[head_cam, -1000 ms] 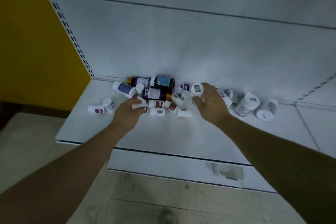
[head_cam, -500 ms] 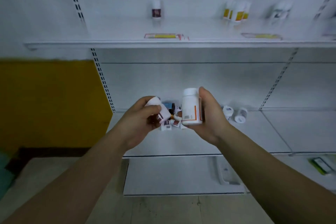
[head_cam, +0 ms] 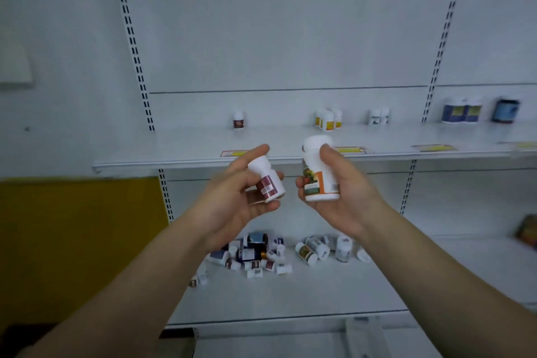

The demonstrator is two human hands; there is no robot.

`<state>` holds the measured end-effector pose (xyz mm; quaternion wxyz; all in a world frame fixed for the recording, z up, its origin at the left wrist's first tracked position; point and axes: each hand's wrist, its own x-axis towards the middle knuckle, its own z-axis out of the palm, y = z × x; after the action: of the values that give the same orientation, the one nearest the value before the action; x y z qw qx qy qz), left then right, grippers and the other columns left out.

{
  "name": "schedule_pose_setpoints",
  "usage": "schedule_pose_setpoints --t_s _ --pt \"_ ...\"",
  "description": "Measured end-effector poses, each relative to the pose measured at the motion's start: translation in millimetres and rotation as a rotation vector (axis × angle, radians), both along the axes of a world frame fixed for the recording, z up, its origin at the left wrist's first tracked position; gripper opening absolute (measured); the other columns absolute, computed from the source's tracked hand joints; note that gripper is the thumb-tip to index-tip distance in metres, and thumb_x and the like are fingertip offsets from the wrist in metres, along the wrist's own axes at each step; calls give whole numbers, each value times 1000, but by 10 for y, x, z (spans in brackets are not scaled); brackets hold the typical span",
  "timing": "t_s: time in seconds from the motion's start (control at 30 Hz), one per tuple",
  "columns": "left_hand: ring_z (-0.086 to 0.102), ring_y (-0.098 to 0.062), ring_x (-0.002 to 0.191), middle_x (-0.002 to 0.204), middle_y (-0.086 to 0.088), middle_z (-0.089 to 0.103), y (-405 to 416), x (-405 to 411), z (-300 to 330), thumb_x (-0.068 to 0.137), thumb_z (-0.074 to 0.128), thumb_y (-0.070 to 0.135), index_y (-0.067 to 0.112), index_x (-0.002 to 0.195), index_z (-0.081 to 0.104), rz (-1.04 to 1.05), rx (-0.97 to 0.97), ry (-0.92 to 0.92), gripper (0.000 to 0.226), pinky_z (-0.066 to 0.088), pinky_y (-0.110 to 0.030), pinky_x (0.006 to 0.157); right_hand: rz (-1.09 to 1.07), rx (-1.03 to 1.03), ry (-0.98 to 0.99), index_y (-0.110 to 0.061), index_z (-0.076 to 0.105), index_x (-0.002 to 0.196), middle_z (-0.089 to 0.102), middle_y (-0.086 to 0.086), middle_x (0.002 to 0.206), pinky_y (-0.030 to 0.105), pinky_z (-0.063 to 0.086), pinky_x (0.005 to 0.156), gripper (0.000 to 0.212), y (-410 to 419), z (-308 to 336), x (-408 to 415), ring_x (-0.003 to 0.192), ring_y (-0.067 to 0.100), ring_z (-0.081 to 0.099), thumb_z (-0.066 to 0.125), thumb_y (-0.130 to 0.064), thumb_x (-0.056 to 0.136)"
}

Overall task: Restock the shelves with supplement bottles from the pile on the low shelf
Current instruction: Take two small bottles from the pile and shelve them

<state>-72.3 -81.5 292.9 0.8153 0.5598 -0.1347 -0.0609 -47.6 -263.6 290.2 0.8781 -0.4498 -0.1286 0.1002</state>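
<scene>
My left hand (head_cam: 232, 200) grips a small white bottle with a maroon label (head_cam: 267, 180), tilted, in front of the upper shelf (head_cam: 180, 154). My right hand (head_cam: 340, 197) holds a larger white bottle with an orange and green label (head_cam: 318, 177), nearly upright. Both bottles are raised at the level of the upper shelf's front edge. Below my hands the pile of supplement bottles (head_cam: 255, 256) lies scattered on the low shelf (head_cam: 290, 296), with a second cluster (head_cam: 325, 248) to its right.
On the upper shelf stand one maroon-labelled bottle (head_cam: 238, 119), yellow-labelled bottles (head_cam: 328, 119), white bottles (head_cam: 379, 116) and larger blue-labelled jars (head_cam: 462, 110). Price strips (head_cam: 351, 150) lie near its front edge. A yellow panel (head_cam: 78, 241) is at left.
Both hands lifted a bottle each from the pile on the low shelf up to the upper shelf's height. My view tilted upward, bringing the upper shelf into sight.
</scene>
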Motion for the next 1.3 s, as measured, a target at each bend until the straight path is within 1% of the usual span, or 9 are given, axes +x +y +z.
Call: schedule_pose_setpoints --t_s 0.1,0.23,0.37,0.53,0.77,0.97,1.07,1.13,1.3 --pt "61 -33 90 98 -17 64 -250 -14 162 91 46 2 34 109 64 6 19 -55 40 57 -35 64 -22 -71 -85 -10 54 112 66 6 78 29 53 58 44 -252 182 -11 67 19 64 60 -32 74" --pt "62 -26 80 94 -13 64 -565 -5 270 90 49 4 24 104 67 8 26 -87 30 58 -31 63 -10 -20 7 -5 59 107 68 17 85 30 52 55 36 -611 331 3 65 26 64 48 -28 83" --pt "62 -28 80 94 -12 63 -822 52 308 95 40 7 21 105 68 16 19 -71 33 56 -33 62 -26 0 -37 -10 59 105 61 11 75 31 50 52 48 -865 379 45 60 26 61 64 -39 67" --pt "58 -33 91 98 -14 60 -975 122 271 92 40 2 19 108 65 29 49 -68 34 57 -34 66 -62 -91 -124 -13 60 98 66 6 73 29 52 53 41 -1066 356 169 62 21 67 68 -33 64" --pt "64 -31 90 112 -18 58 -868 371 264 86 50 -11 25 107 62 134 254 -93 43 58 -34 73 -90 -131 -59 -10 61 106 71 11 81 30 54 56 24 -1013 250 519 70 23 69 50 -27 93" --pt "68 -18 86 111 -4 64 -371 1000 324 82 61 -4 34 103 59 265 549 -237 44 51 -35 88 -178 -222 -95 -13 59 98 64 7 75 29 52 57 18 -552 329 939 63 19 63 55 -28 89" --pt "65 -8 78 108 2 61 -38 1417 344 80 64 1 38 98 56 323 749 -305 41 51 -22 73 -266 -384 -204 -17 57 95 61 6 82 33 49 67 24 -271 391 1226 74 22 61 67 -23 74" --pt "65 -6 73 107 5 55 162 1702 333 81 65 4 37 99 53 319 891 -343 40 49 -15 60 -326 -485 -243 -19 58 103 63 6 90 34 49 68 28 -96 406 1436 80 21 61 68 -15 77" --pt "60 -10 88 112 5 53 449 2379 260 81 69 18 38 111 41 345 1173 -381 45 46 -18 65 -349 -722 -294 -26 54 112 63 -2 102 29 53 73 43 178 373 1894 89 15 64 74 -20 75"
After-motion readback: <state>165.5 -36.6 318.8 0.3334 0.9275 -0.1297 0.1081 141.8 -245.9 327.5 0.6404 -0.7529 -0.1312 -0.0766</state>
